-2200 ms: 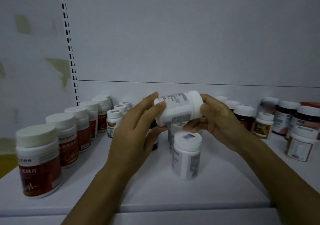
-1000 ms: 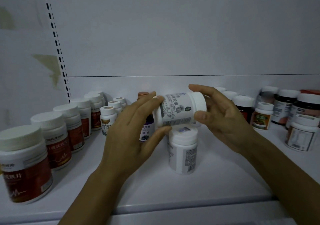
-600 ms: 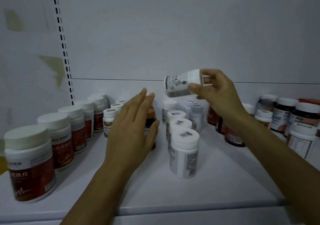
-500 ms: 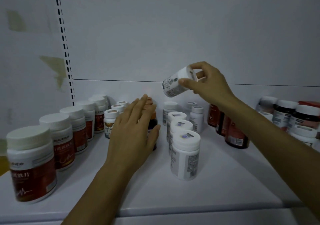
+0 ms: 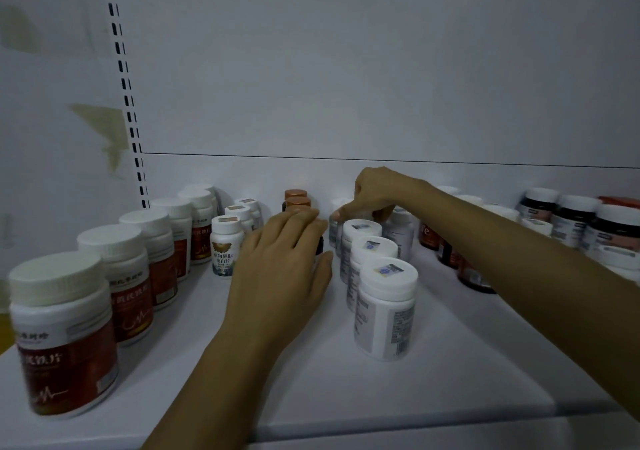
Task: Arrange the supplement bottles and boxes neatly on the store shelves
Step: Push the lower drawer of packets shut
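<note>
Right hand has brought the white bottle down from mid-air to the back of the white row, fingers still curled over its cap. Left hand lies relaxed and flat by the copper-capped bottles. The bottle looks almost placed, not yet let go.

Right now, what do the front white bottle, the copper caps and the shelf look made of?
Front white bottle: likely plastic, matte white with a soft sheen, and a printed label wrapped around it.
Copper caps: metallic copper sheen; metal or coated plastic, cannot tell.
Shelf: smooth flat white, probably painted metal, judging by the slotted upright.
</note>
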`<state>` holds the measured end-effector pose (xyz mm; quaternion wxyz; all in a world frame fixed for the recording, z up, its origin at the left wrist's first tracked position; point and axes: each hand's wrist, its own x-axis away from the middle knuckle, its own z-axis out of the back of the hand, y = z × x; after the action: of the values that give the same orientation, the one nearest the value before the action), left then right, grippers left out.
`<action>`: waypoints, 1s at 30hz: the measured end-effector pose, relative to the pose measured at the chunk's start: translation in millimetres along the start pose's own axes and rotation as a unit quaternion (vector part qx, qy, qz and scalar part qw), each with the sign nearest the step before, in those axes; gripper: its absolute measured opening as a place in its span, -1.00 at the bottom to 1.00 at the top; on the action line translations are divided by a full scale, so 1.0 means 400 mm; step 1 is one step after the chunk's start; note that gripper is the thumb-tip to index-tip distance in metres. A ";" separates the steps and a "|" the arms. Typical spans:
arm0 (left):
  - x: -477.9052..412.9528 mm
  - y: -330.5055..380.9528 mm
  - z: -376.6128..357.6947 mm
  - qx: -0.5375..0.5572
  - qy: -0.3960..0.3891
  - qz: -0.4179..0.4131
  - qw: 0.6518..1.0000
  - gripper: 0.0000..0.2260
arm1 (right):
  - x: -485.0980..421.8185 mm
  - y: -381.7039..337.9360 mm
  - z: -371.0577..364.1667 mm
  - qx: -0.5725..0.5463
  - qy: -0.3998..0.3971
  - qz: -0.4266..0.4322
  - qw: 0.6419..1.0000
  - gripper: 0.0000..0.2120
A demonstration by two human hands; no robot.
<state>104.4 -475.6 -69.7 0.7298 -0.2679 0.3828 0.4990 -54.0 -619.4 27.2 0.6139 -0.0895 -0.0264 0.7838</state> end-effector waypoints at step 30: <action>-0.001 0.016 0.033 0.133 0.085 0.003 0.987 -0.57 | 0.144 0.022 0.062 -0.365 0.228 0.146 0.891 -0.67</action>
<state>102.3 -463.3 -61.8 0.7224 -0.2087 0.5074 0.4208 -79.9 -564.0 43.9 0.4060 -0.4867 -0.1567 0.7575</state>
